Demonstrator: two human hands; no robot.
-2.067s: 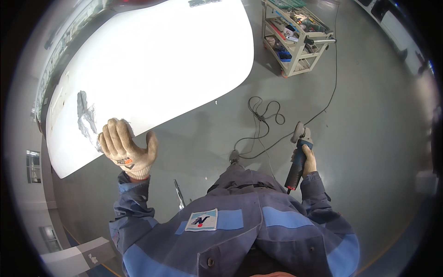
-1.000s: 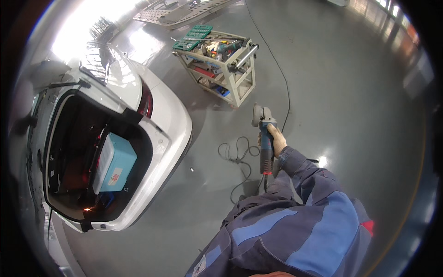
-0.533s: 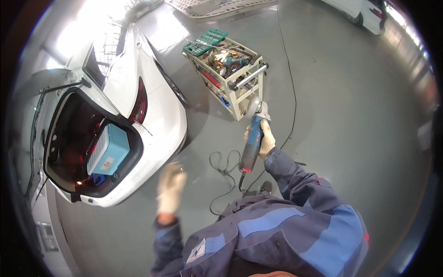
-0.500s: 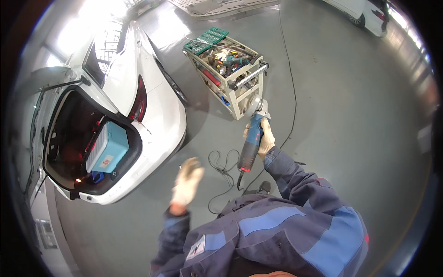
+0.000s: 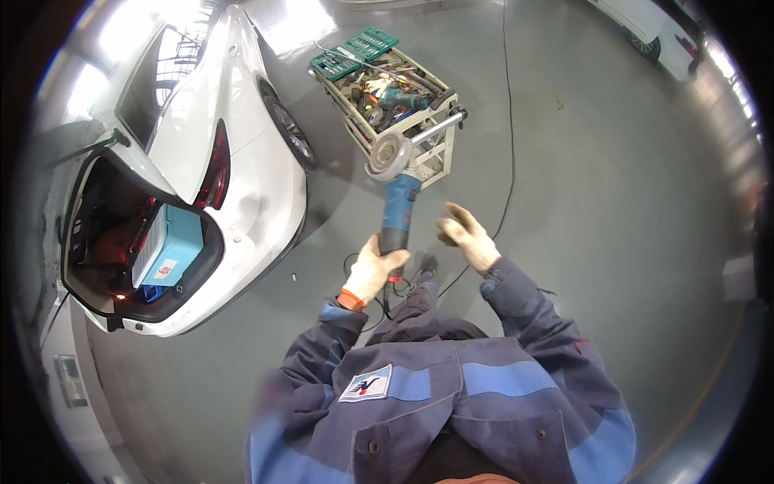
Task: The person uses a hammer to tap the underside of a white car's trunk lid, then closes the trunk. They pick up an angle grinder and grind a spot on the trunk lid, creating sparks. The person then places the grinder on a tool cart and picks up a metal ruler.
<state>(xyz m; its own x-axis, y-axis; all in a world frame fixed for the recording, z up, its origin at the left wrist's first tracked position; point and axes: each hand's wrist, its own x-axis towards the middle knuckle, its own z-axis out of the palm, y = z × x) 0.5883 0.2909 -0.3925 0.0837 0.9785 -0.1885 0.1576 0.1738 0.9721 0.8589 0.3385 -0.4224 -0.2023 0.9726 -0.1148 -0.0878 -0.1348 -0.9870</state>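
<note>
A blue and black angle grinder (image 5: 398,208) points away from me, its round disc (image 5: 389,156) and guard at the far end. In a pale work glove, my left hand (image 5: 371,270) is wrapped round the rear of its dark handle. My right hand (image 5: 470,235), gloved too, is off to the right of the grinder with fingers apart and nothing in it. The grinder's black cord hangs from the handle toward the floor, partly hidden behind my left hand and sleeve.
Beyond the grinder stands a cream tool cart (image 5: 437,161) heaped with tools, a green socket case (image 5: 355,53) on top. At left, a white car (image 5: 258,189) has its trunk open around a light-blue box (image 5: 181,242). A long black cable (image 5: 509,145) crosses the grey floor.
The grinder has passed from my right hand to my left and shifted left, its disc face now showing. My right hand has let go and opened.
</note>
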